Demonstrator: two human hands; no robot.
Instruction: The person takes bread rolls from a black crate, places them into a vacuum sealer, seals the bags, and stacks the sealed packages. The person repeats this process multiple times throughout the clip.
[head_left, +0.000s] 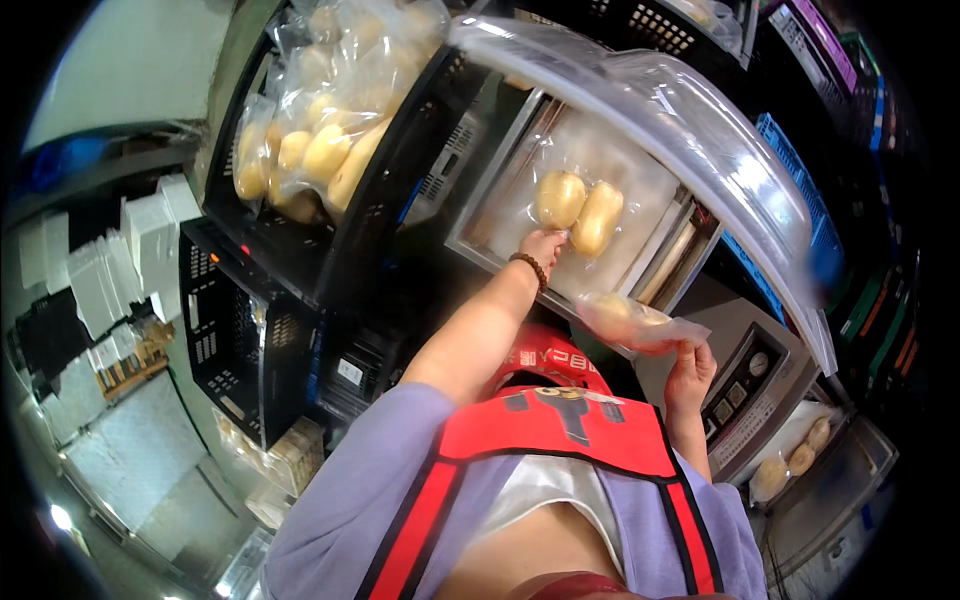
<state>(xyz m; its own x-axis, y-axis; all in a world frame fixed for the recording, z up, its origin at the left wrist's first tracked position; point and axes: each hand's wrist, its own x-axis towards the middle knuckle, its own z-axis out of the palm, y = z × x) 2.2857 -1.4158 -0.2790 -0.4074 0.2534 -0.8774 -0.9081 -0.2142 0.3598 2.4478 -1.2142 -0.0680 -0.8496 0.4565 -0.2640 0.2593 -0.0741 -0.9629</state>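
Note:
My left hand (544, 249), with a beaded bracelet at the wrist, pinches the lower edge of a clear plastic bag. Two peeled potatoes (592, 217) lie in this bag on the bed of a chamber vacuum sealer (502, 169). The sealer's clear domed lid (720, 142) is raised. My right hand (691, 367) grips the gathered end of a second plastic bag (622, 321), which holds pale pieces, likely potatoes, and hangs over the chamber's near edge. Along the chamber's right side runs a metal bar (667, 244).
At the upper left, a black plastic crate (330, 251) holds bagged peeled potatoes (326, 154). Another black crate (232, 352) stands below it. A control panel with a round gauge (758, 364) is on the sealer's front. Bagged potatoes (787, 461) lie at the lower right. Blue crates (802, 187) stand behind the lid.

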